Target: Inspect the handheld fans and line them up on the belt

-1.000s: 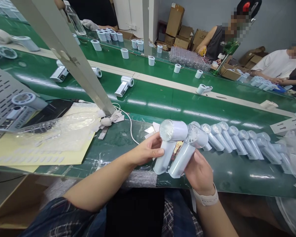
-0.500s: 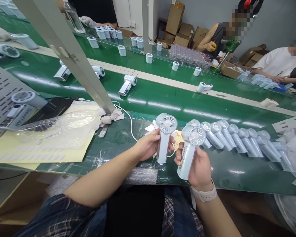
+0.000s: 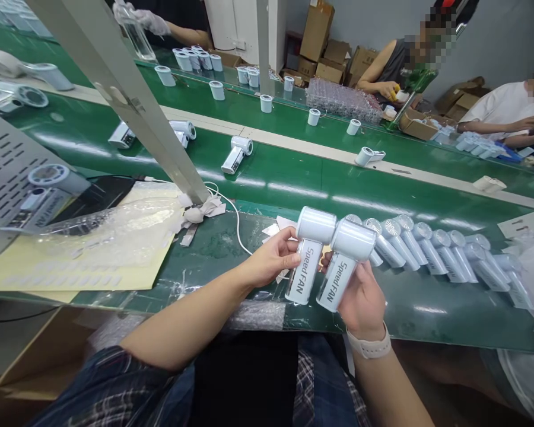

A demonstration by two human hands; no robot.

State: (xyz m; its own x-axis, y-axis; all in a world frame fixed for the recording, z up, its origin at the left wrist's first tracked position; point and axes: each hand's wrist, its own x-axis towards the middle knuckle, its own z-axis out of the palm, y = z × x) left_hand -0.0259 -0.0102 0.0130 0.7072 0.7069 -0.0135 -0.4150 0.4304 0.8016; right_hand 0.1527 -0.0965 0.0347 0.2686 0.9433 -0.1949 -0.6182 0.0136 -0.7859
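Note:
Two pale blue handheld fans are held up side by side over the bench's front part, lettered sides showing "Speed FAN". My left hand is closed around the left handheld fan, thumb on its handle. Closed on the right handheld fan is my right hand, with a pale band on its wrist. The two fans are close together; I cannot tell whether they touch. Just right of them, a row of similar fans lies slanted on the green bench.
A metal post rises left of my hands. Behind them several fans and white cylinders stand along the green belt. Plastic film covers a yellow sheet at left. Other people work across the line.
Both fans have turned from showing their round grilles to showing their lettered sides, and now stand closer together. Fans and cylinders on the belts have shifted slightly.

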